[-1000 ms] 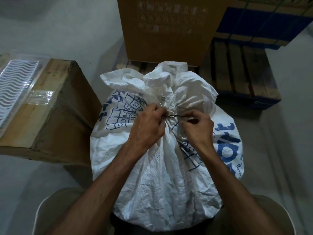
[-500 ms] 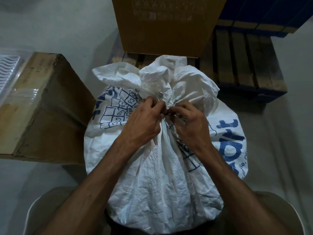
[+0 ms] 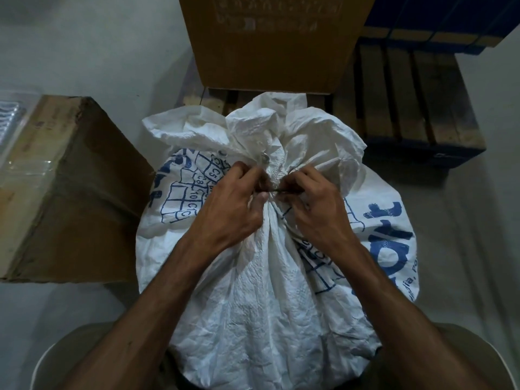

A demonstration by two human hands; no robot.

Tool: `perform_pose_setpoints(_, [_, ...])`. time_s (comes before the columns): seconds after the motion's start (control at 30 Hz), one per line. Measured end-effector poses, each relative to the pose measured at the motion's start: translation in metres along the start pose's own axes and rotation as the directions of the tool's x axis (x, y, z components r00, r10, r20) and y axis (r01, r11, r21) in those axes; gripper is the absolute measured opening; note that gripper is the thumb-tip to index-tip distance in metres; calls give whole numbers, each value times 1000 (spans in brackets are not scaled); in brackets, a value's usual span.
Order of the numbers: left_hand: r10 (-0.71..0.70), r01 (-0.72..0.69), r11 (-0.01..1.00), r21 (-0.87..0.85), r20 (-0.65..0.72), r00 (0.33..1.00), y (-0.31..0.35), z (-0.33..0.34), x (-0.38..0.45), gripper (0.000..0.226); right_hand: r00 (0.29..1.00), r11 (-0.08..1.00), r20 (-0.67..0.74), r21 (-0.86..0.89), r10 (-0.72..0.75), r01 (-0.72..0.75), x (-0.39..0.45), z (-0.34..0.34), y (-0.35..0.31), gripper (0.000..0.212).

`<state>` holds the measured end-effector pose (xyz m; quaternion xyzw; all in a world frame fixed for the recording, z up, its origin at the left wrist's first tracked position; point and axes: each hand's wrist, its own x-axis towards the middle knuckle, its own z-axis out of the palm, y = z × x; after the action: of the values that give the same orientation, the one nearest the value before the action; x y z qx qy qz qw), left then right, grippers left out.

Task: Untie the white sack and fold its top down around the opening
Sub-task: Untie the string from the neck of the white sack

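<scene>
The white sack (image 3: 261,291) stands on the floor (image 3: 464,249) between the person's knees, its top gathered and tied by a dark tie (image 3: 277,190). The left hand (image 3: 233,209) and the right hand (image 3: 318,209) each pinch this tie at the neck with thumb and fingers closed. A cardboard box (image 3: 70,192) is just beside the sack on the left, and a wooden pallet (image 3: 408,108) lies behind it.

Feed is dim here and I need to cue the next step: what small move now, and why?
Probably draw the dark tie apart, since the left hand and right hand both pinch it and the white sack neck remains cinched, its top unfolded.
</scene>
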<state>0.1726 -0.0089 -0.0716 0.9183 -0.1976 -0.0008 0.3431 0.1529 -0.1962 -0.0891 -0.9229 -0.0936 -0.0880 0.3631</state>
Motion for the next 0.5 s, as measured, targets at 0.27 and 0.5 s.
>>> perform_pose_setpoints(0.27, [-10,9,1000,-17,-102,995,5,-2,-3,16,998,993,-57,122,3,4,-3,-7,-11,16])
perform_pose_setpoints(0.5, [45,-31,988,150,-91,995,11,0,-19,30,999,997,-43,81,-10,13,-11,-8,-18,20])
